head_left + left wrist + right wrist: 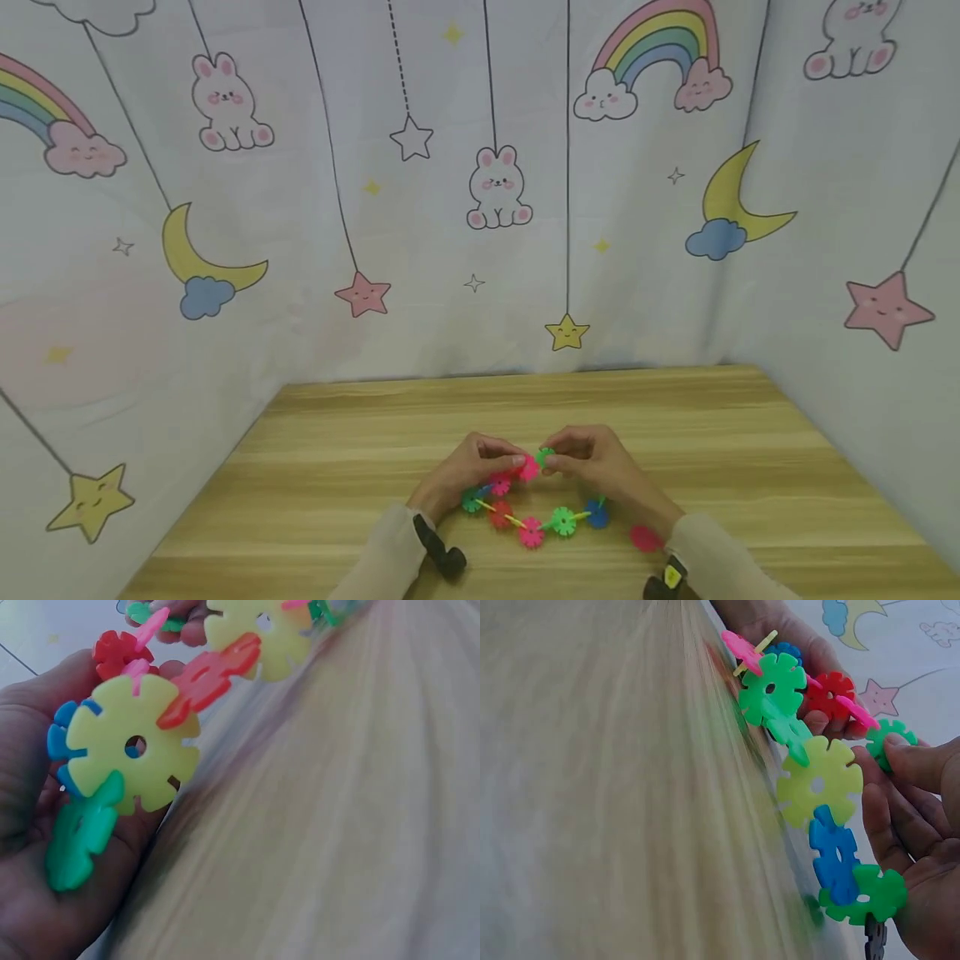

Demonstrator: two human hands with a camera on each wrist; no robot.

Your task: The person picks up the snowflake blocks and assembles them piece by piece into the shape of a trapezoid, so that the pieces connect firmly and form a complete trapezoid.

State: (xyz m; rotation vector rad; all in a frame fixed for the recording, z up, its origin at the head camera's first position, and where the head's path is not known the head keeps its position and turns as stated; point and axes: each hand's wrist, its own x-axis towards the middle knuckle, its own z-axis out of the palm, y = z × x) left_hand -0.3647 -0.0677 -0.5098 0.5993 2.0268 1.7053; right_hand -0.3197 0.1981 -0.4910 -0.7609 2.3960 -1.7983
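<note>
A chain of notched plastic flower discs (531, 532) in several colours hangs in a curve between the two hands. My left hand (480, 462) grips one end of it, thumb and fingers around a red disc (830, 694) beside a pink disc (528, 467). A green disc (889, 741) is pinched between thumb and fingers of my right hand (596, 458). That green disc meets the pink one edge to edge; whether they are joined I cannot tell. Near the right wrist, the chain's other stretch, with a blue disc (834, 855), passes partly behind the hand.
A loose-looking pink disc (647, 538) lies on the wood-grain table (360, 425) beside the right sleeve. Behind the table hangs a white cloth (420, 233) printed with rabbits, stars and moons. Dark straps (438, 550) are worn at the wrists.
</note>
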